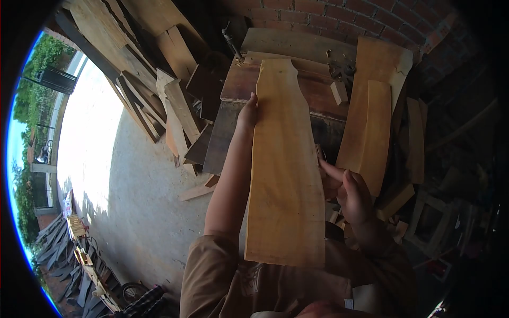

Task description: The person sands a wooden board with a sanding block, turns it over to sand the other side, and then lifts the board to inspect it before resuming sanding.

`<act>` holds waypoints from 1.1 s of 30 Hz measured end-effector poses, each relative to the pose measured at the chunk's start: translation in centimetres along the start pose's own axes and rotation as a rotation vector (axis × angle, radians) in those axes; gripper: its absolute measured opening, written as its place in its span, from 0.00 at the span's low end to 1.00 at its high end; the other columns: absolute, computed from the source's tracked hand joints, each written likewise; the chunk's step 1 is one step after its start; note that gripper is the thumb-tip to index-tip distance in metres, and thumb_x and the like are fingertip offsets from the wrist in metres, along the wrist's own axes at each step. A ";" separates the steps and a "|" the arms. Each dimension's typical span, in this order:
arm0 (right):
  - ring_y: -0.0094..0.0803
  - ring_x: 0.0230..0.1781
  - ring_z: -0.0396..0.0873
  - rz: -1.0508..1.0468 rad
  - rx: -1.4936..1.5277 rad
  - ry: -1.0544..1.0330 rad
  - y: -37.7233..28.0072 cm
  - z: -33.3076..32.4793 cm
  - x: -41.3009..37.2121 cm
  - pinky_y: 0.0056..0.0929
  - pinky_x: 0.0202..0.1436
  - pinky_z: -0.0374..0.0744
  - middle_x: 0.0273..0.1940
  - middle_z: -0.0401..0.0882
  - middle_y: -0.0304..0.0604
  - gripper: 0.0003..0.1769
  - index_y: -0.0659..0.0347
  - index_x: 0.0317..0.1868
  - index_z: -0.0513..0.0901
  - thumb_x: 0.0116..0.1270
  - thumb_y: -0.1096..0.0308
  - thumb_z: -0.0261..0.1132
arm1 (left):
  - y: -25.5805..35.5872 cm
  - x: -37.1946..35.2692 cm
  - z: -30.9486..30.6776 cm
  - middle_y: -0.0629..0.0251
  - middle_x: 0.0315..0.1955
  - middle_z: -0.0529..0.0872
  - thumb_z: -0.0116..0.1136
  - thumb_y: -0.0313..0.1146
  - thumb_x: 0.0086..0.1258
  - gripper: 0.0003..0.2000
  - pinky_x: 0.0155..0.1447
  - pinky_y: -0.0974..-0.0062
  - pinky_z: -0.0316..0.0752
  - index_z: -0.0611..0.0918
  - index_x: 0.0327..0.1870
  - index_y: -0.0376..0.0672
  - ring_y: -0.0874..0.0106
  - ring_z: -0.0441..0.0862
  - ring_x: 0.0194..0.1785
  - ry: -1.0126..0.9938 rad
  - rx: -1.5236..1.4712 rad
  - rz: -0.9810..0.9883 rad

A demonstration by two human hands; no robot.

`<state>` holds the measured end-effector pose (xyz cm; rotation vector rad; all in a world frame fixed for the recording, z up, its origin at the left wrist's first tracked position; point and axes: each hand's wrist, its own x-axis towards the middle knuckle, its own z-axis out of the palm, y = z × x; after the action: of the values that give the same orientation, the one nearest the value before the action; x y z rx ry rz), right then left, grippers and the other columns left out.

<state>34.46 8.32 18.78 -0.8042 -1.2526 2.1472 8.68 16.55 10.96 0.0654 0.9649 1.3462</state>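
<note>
A long, pale wooden board [286,159] with a wavy upper right edge stretches away in front of my body. My left hand [248,112] is closed on its upper left edge, thumb up along the side and the other fingers hidden behind. At the right edge, my right hand [352,196] has the index finger stretched to the wood and the thumb raised off it. Its remaining fingers are partly hidden by the board. Beyond lies a worktable [236,87] with a reddish-brown wooden top, partly covered by the board.
Two planks, a wide one [350,132] and a narrower one [376,127], lean right of the worktable. Stacked boards [143,47] and offcuts [177,111] stand at left on the concrete floor [143,212]. A brick wall [328,16] closes the back. Slats [63,249] are heaped lower left.
</note>
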 end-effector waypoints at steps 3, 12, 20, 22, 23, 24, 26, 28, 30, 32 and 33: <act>0.30 0.29 0.80 0.081 0.002 0.154 0.4 -2.2 3.6 0.27 0.42 0.76 0.32 0.80 0.47 0.36 0.71 0.64 0.55 0.70 0.46 0.40 | -0.6 -0.4 0.8 0.56 0.53 0.73 0.36 0.48 0.72 0.23 0.58 0.68 0.68 0.68 0.57 0.38 0.63 0.74 0.53 0.059 0.029 -0.020; 0.29 0.58 0.66 0.044 0.393 0.158 2.1 -3.9 13.1 0.29 0.58 0.67 0.60 0.64 0.43 0.32 0.65 0.63 0.61 0.70 0.47 0.43 | -1.7 -2.0 3.1 0.57 0.49 0.76 0.35 0.42 0.73 0.19 0.53 0.67 0.74 0.69 0.54 0.37 0.64 0.76 0.50 0.087 -0.084 -0.043; 0.30 0.62 0.61 -0.050 0.375 0.245 1.1 -2.8 13.2 0.31 0.64 0.60 0.62 0.62 0.44 0.35 0.66 0.63 0.60 0.69 0.43 0.43 | -1.8 -2.5 4.3 0.59 0.47 0.77 0.37 0.42 0.73 0.18 0.51 0.70 0.74 0.71 0.53 0.37 0.66 0.77 0.47 0.218 -0.049 -0.013; 0.30 0.62 0.62 -0.040 0.381 0.269 0.8 -2.7 13.1 0.31 0.64 0.60 0.62 0.62 0.44 0.35 0.65 0.63 0.61 0.69 0.43 0.43 | -1.7 -2.3 4.2 0.59 0.47 0.78 0.39 0.42 0.73 0.19 0.51 0.71 0.74 0.71 0.53 0.36 0.67 0.78 0.47 0.236 0.034 0.019; 0.30 0.61 0.62 -0.034 0.391 0.288 0.7 -2.7 13.2 0.31 0.64 0.60 0.61 0.63 0.44 0.35 0.65 0.63 0.61 0.68 0.43 0.43 | -1.7 -2.2 4.3 0.59 0.47 0.78 0.39 0.42 0.73 0.19 0.51 0.71 0.74 0.71 0.53 0.36 0.67 0.78 0.47 0.231 0.034 0.020; 0.30 0.61 0.62 -0.035 0.389 0.289 0.7 -2.8 13.2 0.31 0.64 0.60 0.61 0.63 0.44 0.35 0.65 0.63 0.61 0.68 0.43 0.43 | -1.7 -2.1 4.3 0.59 0.47 0.78 0.39 0.42 0.72 0.19 0.50 0.72 0.74 0.72 0.53 0.36 0.68 0.78 0.47 0.253 0.053 0.024; 0.29 0.62 0.61 -0.030 0.403 0.266 0.9 -3.0 13.3 0.30 0.63 0.60 0.61 0.63 0.43 0.33 0.64 0.63 0.61 0.68 0.46 0.45 | -1.7 -2.2 4.4 0.60 0.47 0.78 0.40 0.43 0.72 0.19 0.50 0.72 0.74 0.72 0.53 0.36 0.68 0.78 0.47 0.272 0.072 0.029; 0.29 0.62 0.61 -0.016 0.408 0.268 1.3 -3.2 13.3 0.29 0.63 0.60 0.61 0.64 0.43 0.32 0.64 0.63 0.61 0.68 0.49 0.47 | -1.6 -2.5 4.7 0.60 0.47 0.78 0.42 0.44 0.71 0.20 0.50 0.72 0.74 0.72 0.54 0.37 0.69 0.78 0.47 0.274 0.051 0.006; 0.28 0.61 0.61 -0.008 0.410 0.268 1.6 -3.4 13.3 0.29 0.63 0.60 0.61 0.64 0.42 0.31 0.65 0.64 0.61 0.68 0.52 0.48 | -1.5 -3.0 5.3 0.59 0.47 0.78 0.43 0.46 0.71 0.21 0.50 0.73 0.74 0.72 0.54 0.36 0.69 0.78 0.47 0.273 0.073 -0.010; 0.28 0.60 0.63 -0.046 0.256 0.332 1.6 -3.4 13.3 0.27 0.62 0.60 0.59 0.65 0.42 0.28 0.65 0.63 0.61 0.67 0.57 0.49 | -1.4 -3.2 5.5 0.59 0.47 0.78 0.44 0.47 0.70 0.22 0.50 0.73 0.73 0.72 0.54 0.36 0.69 0.78 0.47 0.267 0.100 -0.018; 0.28 0.60 0.63 -0.063 0.252 0.325 1.1 -2.9 13.2 0.27 0.62 0.60 0.59 0.65 0.42 0.28 0.65 0.63 0.61 0.67 0.57 0.49 | -1.5 -2.9 4.9 0.59 0.47 0.78 0.45 0.48 0.69 0.23 0.50 0.74 0.73 0.72 0.54 0.36 0.69 0.78 0.47 0.261 0.141 -0.021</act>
<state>27.31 18.57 13.65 -0.9429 -0.8140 1.9747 13.14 16.01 14.85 -0.0139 1.2775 1.2863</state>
